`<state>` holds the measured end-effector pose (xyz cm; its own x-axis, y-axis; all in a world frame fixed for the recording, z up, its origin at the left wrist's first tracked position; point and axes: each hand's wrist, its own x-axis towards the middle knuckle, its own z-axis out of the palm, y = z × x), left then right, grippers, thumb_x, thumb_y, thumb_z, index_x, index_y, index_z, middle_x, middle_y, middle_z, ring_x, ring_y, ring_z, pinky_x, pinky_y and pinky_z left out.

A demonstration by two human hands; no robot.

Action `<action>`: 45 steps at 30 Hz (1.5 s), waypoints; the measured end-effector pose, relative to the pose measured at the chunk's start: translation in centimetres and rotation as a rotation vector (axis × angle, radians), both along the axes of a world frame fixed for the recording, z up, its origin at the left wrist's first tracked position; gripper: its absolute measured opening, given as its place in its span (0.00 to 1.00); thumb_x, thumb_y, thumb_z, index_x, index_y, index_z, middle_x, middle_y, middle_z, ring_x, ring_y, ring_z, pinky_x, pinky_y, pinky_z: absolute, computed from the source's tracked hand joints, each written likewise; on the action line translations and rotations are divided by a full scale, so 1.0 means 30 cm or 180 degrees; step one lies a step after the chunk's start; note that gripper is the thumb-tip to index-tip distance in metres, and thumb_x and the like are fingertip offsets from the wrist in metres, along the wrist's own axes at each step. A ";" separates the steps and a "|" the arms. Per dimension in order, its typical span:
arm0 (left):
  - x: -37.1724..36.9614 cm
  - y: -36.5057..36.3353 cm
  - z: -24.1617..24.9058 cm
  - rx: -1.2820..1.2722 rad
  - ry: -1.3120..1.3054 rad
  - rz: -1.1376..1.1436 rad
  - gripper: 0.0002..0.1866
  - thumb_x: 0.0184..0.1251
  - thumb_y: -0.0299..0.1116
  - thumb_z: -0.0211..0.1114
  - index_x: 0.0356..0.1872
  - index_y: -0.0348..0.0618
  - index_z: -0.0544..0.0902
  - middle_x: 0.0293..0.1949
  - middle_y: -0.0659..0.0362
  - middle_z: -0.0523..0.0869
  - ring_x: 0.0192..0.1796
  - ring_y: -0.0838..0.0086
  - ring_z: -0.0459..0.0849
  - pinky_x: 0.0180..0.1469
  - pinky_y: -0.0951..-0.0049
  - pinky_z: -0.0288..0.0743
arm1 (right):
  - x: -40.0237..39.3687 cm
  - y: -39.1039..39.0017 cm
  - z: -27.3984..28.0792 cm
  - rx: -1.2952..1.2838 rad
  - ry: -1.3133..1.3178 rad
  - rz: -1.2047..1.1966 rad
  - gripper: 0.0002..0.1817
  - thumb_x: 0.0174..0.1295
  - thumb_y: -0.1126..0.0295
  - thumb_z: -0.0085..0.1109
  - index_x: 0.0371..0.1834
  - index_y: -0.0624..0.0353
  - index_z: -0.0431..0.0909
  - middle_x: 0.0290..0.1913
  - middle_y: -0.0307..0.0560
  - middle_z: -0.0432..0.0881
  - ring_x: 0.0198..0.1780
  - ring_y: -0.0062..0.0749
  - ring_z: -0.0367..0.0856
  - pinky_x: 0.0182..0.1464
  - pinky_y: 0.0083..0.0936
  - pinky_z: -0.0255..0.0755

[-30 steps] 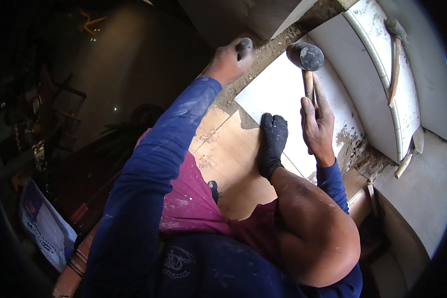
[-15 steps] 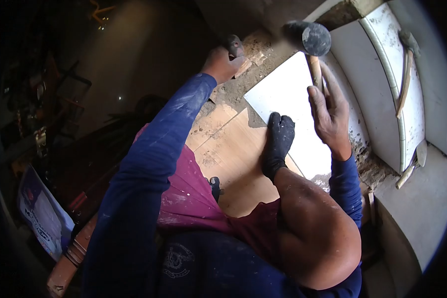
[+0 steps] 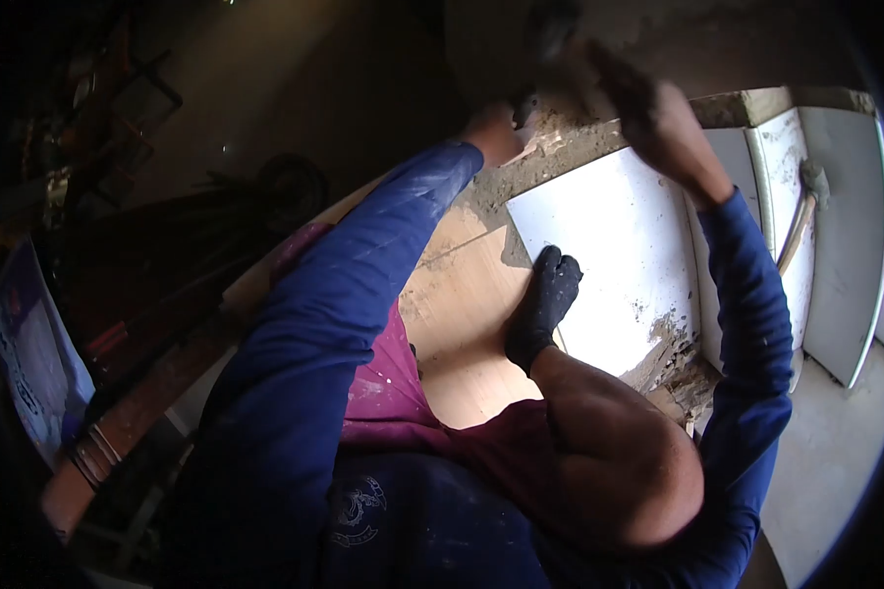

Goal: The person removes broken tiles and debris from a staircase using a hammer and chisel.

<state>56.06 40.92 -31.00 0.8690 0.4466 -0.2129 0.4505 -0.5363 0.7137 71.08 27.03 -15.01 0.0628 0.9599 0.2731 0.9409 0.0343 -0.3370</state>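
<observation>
My left hand (image 3: 496, 134) is closed around a dark-ended hand tool (image 3: 524, 106), its lower part hidden by my fingers, at the broken mortar edge (image 3: 560, 142) of the floor. Up and to the right, my right hand (image 3: 666, 133) grips a black-headed mallet (image 3: 553, 31), blurred and in shadow, its head above and near the left hand. A large white tile (image 3: 609, 226) lies below the right hand, with my foot in a black split-toe sock (image 3: 550, 294) on its left edge. Wood-look tile (image 3: 471, 304) covers the floor left of the foot.
At the right, white slabs (image 3: 840, 236) stand side by side, with a wooden-handled hammer (image 3: 810, 196) on them. Rubble (image 3: 683, 378) lies along the white tile's lower right edge. A printed white bag (image 3: 39, 363) is at far left, with dark clutter around it.
The mallet has swung up and left, from over the white tile toward the left hand, carried by my right hand. The view has shifted, so the surroundings appear moved.
</observation>
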 end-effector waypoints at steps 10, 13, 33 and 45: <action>-0.014 -0.025 -0.001 -0.0087 0.0033 0.0220 0.17 0.58 0.44 0.63 0.32 0.37 0.82 0.33 0.47 0.86 0.37 0.61 0.86 0.42 0.66 0.78 | -0.133 -0.096 0.020 -0.0122 0.1665 -0.1190 0.24 0.68 0.76 0.52 0.68 0.58 0.66 0.61 0.66 0.74 0.59 0.47 0.79 0.56 0.33 0.74; -0.062 -0.017 -0.004 -0.0578 -0.0412 0.0006 0.13 0.56 0.39 0.64 0.32 0.38 0.81 0.30 0.50 0.84 0.35 0.66 0.84 0.44 0.69 0.78 | -0.153 -0.133 0.054 0.0346 0.1527 -0.1305 0.24 0.69 0.74 0.52 0.69 0.57 0.66 0.60 0.60 0.77 0.61 0.42 0.77 0.59 0.33 0.72; -0.205 0.085 -0.019 -0.0288 -0.0339 0.0150 0.18 0.58 0.45 0.65 0.36 0.37 0.84 0.33 0.45 0.86 0.39 0.54 0.87 0.43 0.62 0.79 | -0.244 -0.120 0.126 0.0864 0.2347 -0.1033 0.24 0.71 0.71 0.53 0.69 0.59 0.66 0.62 0.52 0.76 0.54 0.26 0.77 0.51 0.21 0.73; -0.219 0.034 0.079 -0.0121 -0.0072 0.0014 0.21 0.64 0.47 0.59 0.29 0.35 0.84 0.27 0.41 0.84 0.35 0.51 0.86 0.42 0.58 0.79 | -0.291 0.008 0.173 0.0746 0.2170 -0.0660 0.28 0.63 0.91 0.43 0.67 0.64 0.67 0.64 0.54 0.74 0.65 0.36 0.73 0.65 0.29 0.70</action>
<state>49.49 41.93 -28.61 0.8718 0.4425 -0.2103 0.4365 -0.5065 0.7436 62.34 27.28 -9.82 0.4646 0.8314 0.3048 0.5210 0.0217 -0.8533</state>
